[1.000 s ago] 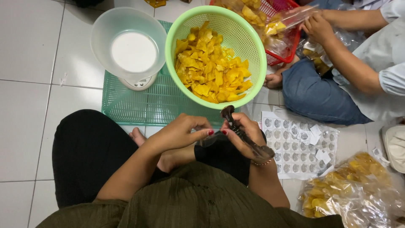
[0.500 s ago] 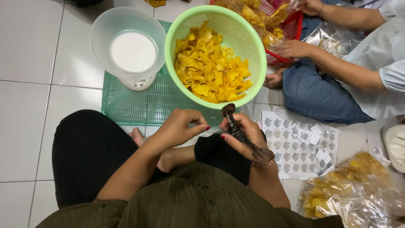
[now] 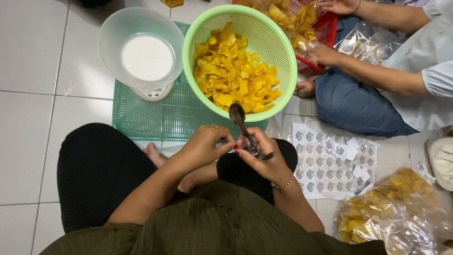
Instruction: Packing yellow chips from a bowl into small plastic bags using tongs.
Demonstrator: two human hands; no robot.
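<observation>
Your right hand [image 3: 264, 156] has its grip closed around the tongs [image 3: 245, 132], whose tips rest at the near rim of the green basket [image 3: 283, 56] of yellow chips [image 3: 236, 80]. Your left hand [image 3: 205, 144] pinches something small at the tongs' handle; you cannot tell what. The basket sits on a mesh tray [image 3: 155, 118] beside a white scale [image 3: 141, 56], so pressing the rim could tip chips onto the floor, or onto the sticker sheet [image 3: 330, 160] to the right.
</observation>
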